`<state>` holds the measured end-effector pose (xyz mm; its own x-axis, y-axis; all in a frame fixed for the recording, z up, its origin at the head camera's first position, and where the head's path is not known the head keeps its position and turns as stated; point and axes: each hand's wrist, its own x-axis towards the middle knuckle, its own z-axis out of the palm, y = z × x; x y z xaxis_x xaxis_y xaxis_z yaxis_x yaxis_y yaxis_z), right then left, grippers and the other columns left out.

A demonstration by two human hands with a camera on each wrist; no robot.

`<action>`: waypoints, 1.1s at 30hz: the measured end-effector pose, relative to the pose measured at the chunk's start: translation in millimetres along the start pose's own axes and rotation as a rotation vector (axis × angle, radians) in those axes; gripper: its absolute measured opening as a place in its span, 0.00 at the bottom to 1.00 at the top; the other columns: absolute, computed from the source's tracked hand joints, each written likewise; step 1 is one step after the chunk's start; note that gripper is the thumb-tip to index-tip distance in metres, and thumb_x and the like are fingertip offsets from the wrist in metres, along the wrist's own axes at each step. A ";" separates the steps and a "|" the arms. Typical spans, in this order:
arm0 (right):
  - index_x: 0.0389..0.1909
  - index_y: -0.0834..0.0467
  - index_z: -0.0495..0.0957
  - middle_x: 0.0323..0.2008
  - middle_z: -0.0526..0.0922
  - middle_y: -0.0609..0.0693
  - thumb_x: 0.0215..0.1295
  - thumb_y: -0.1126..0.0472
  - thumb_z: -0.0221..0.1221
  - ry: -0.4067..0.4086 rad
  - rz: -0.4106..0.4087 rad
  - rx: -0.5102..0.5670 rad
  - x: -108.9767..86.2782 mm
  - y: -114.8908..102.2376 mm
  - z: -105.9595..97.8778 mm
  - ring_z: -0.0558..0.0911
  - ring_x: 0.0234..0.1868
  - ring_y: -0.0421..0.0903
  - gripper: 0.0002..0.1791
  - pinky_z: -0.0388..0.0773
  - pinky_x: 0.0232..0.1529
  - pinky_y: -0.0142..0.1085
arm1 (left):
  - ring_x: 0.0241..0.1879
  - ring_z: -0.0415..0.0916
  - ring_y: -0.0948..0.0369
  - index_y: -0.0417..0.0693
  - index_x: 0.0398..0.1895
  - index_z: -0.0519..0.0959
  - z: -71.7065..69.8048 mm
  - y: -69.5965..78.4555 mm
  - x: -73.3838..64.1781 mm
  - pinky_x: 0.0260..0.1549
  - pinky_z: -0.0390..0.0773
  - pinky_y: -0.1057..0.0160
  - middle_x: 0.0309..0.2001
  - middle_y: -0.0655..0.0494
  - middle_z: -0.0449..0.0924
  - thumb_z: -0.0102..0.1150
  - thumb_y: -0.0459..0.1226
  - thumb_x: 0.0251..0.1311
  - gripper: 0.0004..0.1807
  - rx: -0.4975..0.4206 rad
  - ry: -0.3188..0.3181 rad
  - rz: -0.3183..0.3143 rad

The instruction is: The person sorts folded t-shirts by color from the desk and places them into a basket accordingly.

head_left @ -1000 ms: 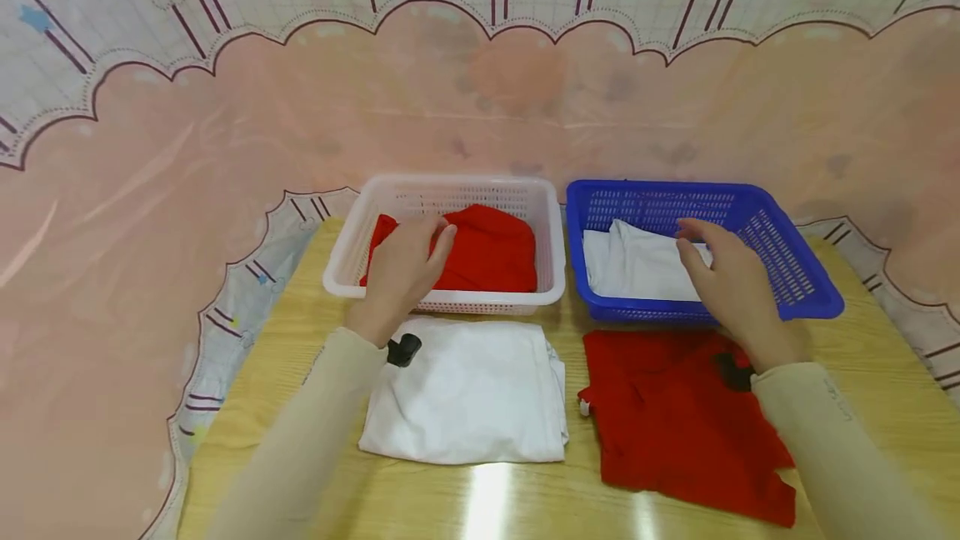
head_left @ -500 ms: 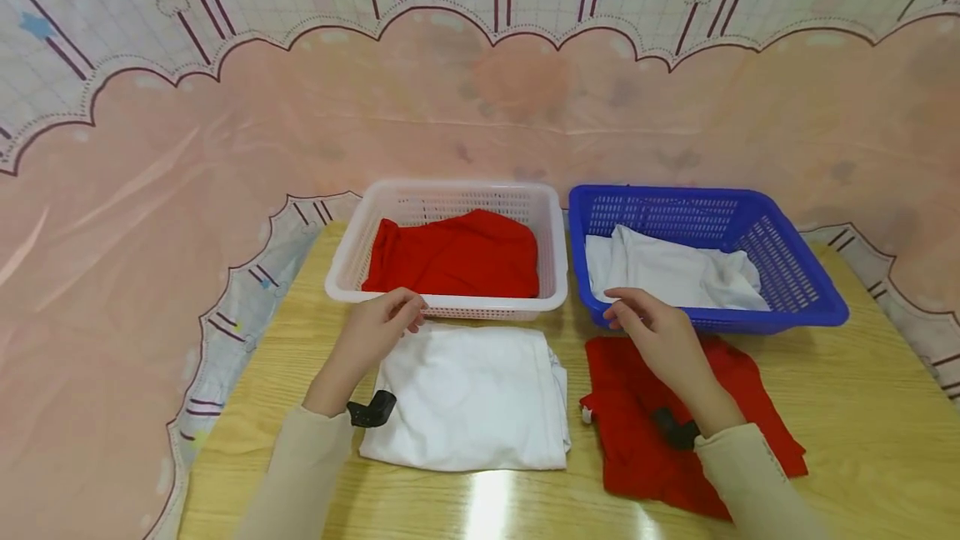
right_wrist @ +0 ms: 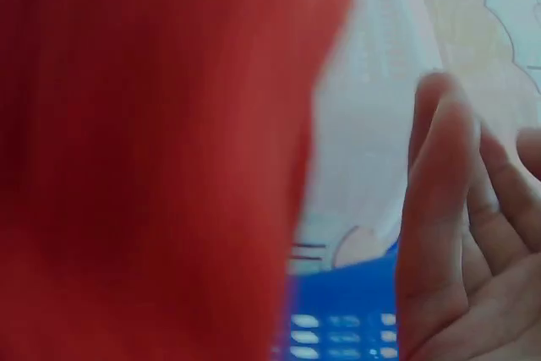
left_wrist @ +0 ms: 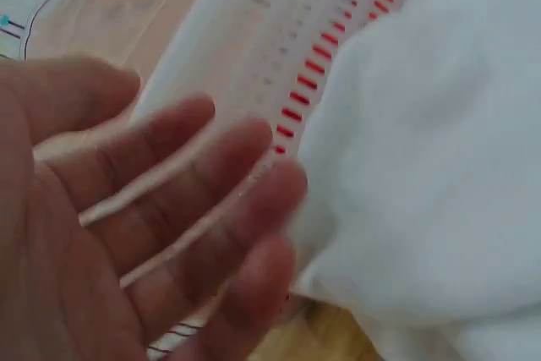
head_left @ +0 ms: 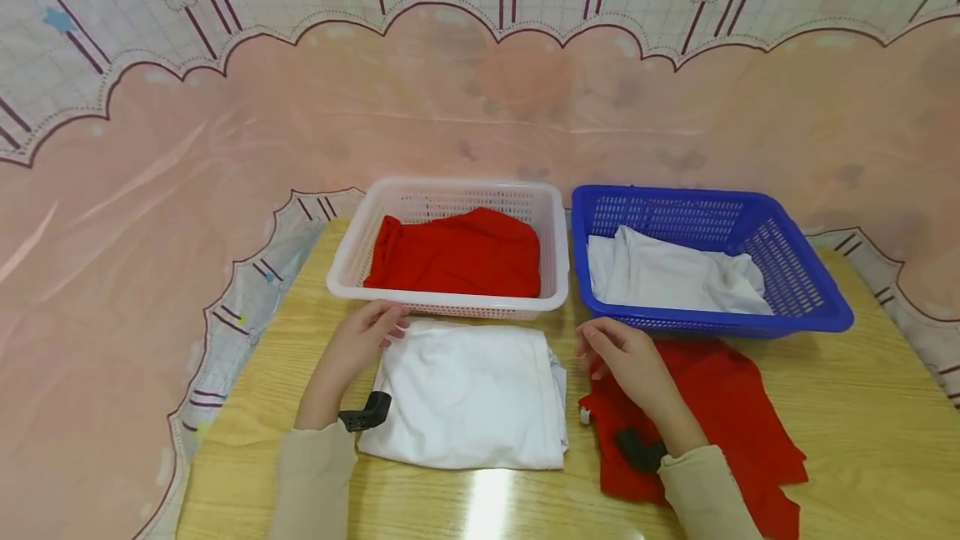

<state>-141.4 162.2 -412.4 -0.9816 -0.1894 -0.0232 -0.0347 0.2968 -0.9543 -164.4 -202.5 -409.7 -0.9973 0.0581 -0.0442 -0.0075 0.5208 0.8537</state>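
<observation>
My left hand [head_left: 358,342] hovers by the upper left corner of a folded white cloth [head_left: 468,394]. Its fingers are spread and loosely bent in the left wrist view, near the white cloth [left_wrist: 448,166], holding nothing. My right hand [head_left: 628,363] is over the upper left part of a red garment [head_left: 720,415], which bears a small white tag. In the right wrist view the red garment [right_wrist: 161,158] looms blurred beside my loosely bent fingers [right_wrist: 435,200], with nothing held. Whether the right fingertips touch it, I cannot tell.
Behind the white cloth stands a white basket [head_left: 447,302] with red fabric [head_left: 457,257] inside. To its right a blue basket [head_left: 813,273] holds white fabric [head_left: 667,273]. All rest on a wooden table [head_left: 247,407], with a patterned curtain [head_left: 450,107] behind.
Both hands have drawn back from over the baskets toward me, the left to the white cloth's corner, the right leftward over the red garment. The fabrics in the baskets have come into full view.
</observation>
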 end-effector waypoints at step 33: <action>0.33 0.55 0.78 0.22 0.75 0.47 0.57 0.41 0.54 -0.349 0.104 -0.256 22.0 19.8 28.6 0.74 0.24 0.43 0.20 0.72 0.27 0.34 | 0.36 0.70 0.59 0.45 0.39 0.75 2.4 -19.7 14.5 0.39 0.69 0.61 0.33 0.54 0.75 0.57 0.60 0.47 0.29 0.251 -0.302 -0.222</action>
<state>-158.3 137.2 -440.3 -0.8615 -0.4382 -0.2565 -0.0277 0.5451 -0.8379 -178.5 -209.9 -428.4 -0.9075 0.1483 -0.3931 -0.1638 0.7367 0.6561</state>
